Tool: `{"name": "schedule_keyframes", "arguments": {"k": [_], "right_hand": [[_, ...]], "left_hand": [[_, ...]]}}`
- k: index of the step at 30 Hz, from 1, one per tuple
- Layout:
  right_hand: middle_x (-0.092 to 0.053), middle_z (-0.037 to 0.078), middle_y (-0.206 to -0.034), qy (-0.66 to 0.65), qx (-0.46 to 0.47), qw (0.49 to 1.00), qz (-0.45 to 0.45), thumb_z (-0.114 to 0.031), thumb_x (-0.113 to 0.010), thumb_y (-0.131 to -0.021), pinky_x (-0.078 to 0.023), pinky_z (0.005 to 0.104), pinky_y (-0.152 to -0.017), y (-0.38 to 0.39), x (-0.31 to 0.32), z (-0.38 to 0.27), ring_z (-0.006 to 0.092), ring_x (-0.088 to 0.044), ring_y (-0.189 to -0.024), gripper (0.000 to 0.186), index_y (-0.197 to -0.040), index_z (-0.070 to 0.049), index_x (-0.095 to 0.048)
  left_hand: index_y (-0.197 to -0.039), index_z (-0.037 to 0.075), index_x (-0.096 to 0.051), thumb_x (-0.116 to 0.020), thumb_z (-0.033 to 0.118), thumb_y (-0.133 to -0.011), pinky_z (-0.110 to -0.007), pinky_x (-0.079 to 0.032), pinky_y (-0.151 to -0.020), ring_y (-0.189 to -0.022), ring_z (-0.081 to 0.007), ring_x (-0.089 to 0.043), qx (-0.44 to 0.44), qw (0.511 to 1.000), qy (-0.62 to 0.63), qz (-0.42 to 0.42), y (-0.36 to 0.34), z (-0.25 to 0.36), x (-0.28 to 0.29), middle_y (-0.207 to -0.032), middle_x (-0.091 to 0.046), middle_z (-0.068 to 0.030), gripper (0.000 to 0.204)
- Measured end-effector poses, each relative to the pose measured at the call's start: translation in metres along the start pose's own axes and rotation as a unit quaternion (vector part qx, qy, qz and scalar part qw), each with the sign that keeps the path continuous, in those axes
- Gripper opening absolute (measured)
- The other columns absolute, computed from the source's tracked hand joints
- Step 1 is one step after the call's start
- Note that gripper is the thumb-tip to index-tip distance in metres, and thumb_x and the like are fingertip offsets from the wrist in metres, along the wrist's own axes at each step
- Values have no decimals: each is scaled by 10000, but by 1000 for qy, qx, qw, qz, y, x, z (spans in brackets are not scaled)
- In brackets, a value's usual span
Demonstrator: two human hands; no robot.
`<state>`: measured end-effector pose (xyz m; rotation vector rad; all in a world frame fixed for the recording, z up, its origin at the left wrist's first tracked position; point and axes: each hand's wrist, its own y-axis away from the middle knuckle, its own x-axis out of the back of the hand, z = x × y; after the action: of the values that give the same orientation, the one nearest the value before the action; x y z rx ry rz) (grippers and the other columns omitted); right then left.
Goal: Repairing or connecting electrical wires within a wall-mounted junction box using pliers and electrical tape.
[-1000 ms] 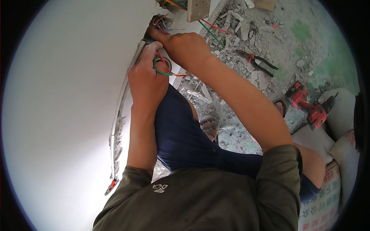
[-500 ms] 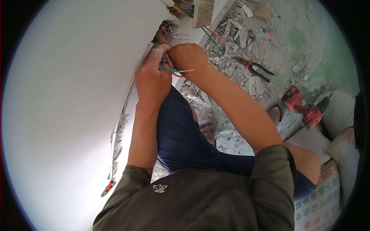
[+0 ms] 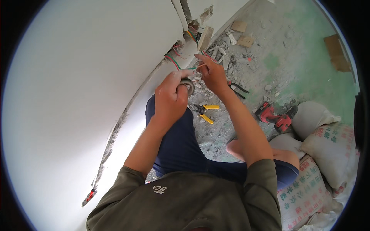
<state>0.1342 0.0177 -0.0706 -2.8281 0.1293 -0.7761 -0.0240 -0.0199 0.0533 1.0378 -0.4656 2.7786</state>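
My left hand (image 3: 170, 96) is closed around a dark ring-shaped roll of tape (image 3: 191, 87), gripped by thumb and fingers. Its forefinger reaches toward the green wire (image 3: 173, 61) and red wire (image 3: 177, 66) that come out of a broken hole in the wall. Across from it, my right hand (image 3: 214, 76) has its fingertips closed at the bare wire end, with the forefinger stretched out above. The exact pinch is partly hidden. Beyond the hands, a pale socket plate (image 3: 205, 39) hangs from several coloured wires at a second wall hole.
Yellow-handled wire strippers (image 3: 208, 111) and dark-handled pliers (image 3: 239, 89) lie on the rubble-strewn floor. Farther right are a red power drill (image 3: 276, 118) and stacked sacks (image 3: 327, 148). A chased groove (image 3: 115, 131) runs along the white wall at left. A cardboard piece (image 3: 337, 52) lies far right.
My hands have moved apart and away from the wall hole. The tape roll now shows in my left hand, and the wire strippers have come into view. The view has shifted.
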Motion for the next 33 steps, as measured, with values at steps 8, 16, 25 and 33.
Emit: {"name": "schedule_keyframes", "arguments": {"k": [8, 16, 25, 33], "right_hand": [[-654, 74, -869, -299, -219, 928, -26, -147, -518, -941, -493, 256, -556, -16, -14, -36, 123, -602, -624, 377, -1316, -116, -521], [-649, 87, -745, -265, -150, 951, -59, -125, -538, -912, -503, 301, -559, -21, -28, -45, 142, -609, -567, 558, -1430, -235, -361], [-659, 133, -762, -51, -6, 998, 35, -113, -574, -881, -503, 404, -567, -23, -32, -19, 314, -653, -641, 392, -1250, -225, -503], [-606, 106, -629, -71, 14, 994, 87, -126, -618, -863, -459, 418, -504, -26, -44, -21, 328, -617, -584, 283, -1126, -180, -529]], "left_hand": [[-982, 5, -573, -456, 79, -844, -281, -456, -584, -676, -162, -607, 324, 714, 589, -193, 17, -9, 21, -791, -596, -67, 195], [-1044, -26, -534, -522, 183, -903, -284, -391, -471, -569, -137, -446, 387, 715, 580, -50, 6, -29, 31, -772, -495, -61, 252], [-1149, -19, -533, -554, 104, -875, -266, -416, -477, -593, -110, -488, 448, 743, 495, -39, -15, -15, 10, -927, -562, -73, 301], [-1085, 25, -571, -536, 175, -932, -225, -309, -438, -551, -70, -413, 447, 725, 521, 55, -21, -34, -14, -804, -524, -10, 217]]}}
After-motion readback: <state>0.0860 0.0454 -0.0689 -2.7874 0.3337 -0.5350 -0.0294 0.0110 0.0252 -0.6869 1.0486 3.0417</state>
